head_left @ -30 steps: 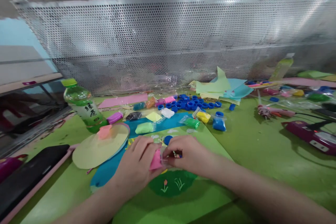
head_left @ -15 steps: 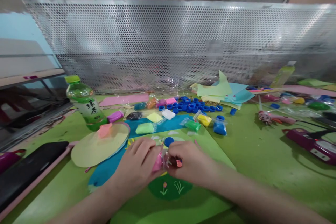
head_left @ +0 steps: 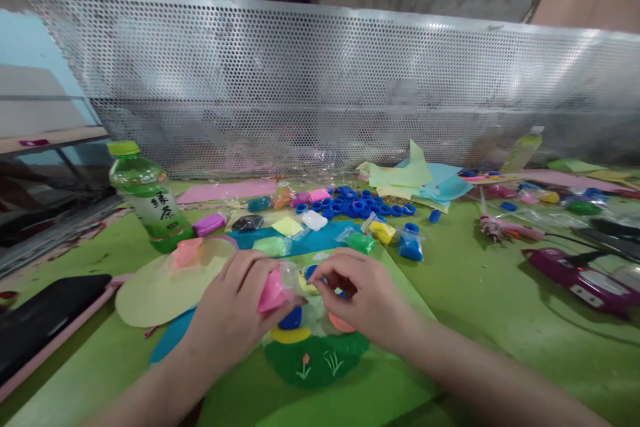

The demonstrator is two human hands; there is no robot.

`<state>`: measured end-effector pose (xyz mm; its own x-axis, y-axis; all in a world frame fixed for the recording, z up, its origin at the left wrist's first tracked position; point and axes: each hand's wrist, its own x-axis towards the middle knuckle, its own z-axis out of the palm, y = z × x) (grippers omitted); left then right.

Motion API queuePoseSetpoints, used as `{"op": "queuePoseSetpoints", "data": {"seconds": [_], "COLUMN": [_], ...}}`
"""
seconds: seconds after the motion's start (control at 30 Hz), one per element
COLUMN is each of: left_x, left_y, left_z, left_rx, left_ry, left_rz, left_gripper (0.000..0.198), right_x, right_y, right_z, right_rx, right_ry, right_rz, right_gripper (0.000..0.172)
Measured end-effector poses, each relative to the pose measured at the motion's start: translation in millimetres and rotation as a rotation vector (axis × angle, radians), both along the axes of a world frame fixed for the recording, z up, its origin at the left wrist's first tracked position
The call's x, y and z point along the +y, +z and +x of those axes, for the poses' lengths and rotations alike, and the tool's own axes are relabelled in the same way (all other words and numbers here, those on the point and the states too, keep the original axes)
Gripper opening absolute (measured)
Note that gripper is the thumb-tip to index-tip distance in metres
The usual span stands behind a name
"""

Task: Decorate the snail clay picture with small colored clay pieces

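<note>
My left hand (head_left: pixel 233 307) is closed around a small clear packet of pink modelling clay (head_left: pixel 271 291). Just to its right, my right hand (head_left: pixel 367 300) makes a pinch with thumb and forefinger; whatever is between the tips is too small to make out. Both hands are over a light green sheet (head_left: pixel 400 380) bearing a picture with a dark green mound (head_left: pixel 325 370), a small flower and grass. A yellow strip (head_left: pixel 291 335) and a dark blue piece (head_left: pixel 290 318) show below the packet. A salmon-coloured piece (head_left: pixel 341 324) is partly hidden by my right hand.
Several clay packets, including a green one (head_left: pixel 360 242), and a pile of blue rings (head_left: pixel 357 205) lie beyond the sheet. A green tea bottle (head_left: pixel 153 203) and a black phone (head_left: pixel 50 320) are left. A glue gun (head_left: pixel 517 230) and purple power strip (head_left: pixel 575 280) are right; a perforated metal panel (head_left: pixel 300 80) stands behind.
My hands have moved apart; the left shifted leftward with the pink clay packet. My right hand has let go of the packet's end and now pinches beside it. The view has shifted slightly.
</note>
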<state>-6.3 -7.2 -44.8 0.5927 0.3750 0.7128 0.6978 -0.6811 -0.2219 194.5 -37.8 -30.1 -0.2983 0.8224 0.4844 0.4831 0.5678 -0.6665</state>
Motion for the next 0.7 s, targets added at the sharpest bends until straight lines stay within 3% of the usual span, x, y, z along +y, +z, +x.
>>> {"op": "queuePoseSetpoints", "data": {"seconds": [0.2,0.37,0.47,0.7], "left_x": [2.8,1.1,0.8,-1.4], "left_y": [-1.2,2.5,3.9,3.5], "left_z": [-2.0,-4.0,-5.9,-4.2], "left_rx": [-0.027,-0.06,-0.07,-0.067], "left_ry": [-0.002,0.025,0.037,0.009], "left_rz": [-0.048,-0.088,-0.13,-0.171], "left_gripper": [0.033,0.039,0.041,0.038], "right_x": [3.1,4.3,5.2,5.0], "right_y": [-3.6,2.3,6.3,6.0], "right_z": [-3.1,-2.5,-1.8,-1.4], "right_rx": [0.075,0.352,0.435,0.241], "right_ry": [0.059,0.157,0.165,0.147], "right_rz": [-0.302,-0.665,-0.682,-0.61], "right_gripper": [0.008,0.018,0.027,0.023]}}
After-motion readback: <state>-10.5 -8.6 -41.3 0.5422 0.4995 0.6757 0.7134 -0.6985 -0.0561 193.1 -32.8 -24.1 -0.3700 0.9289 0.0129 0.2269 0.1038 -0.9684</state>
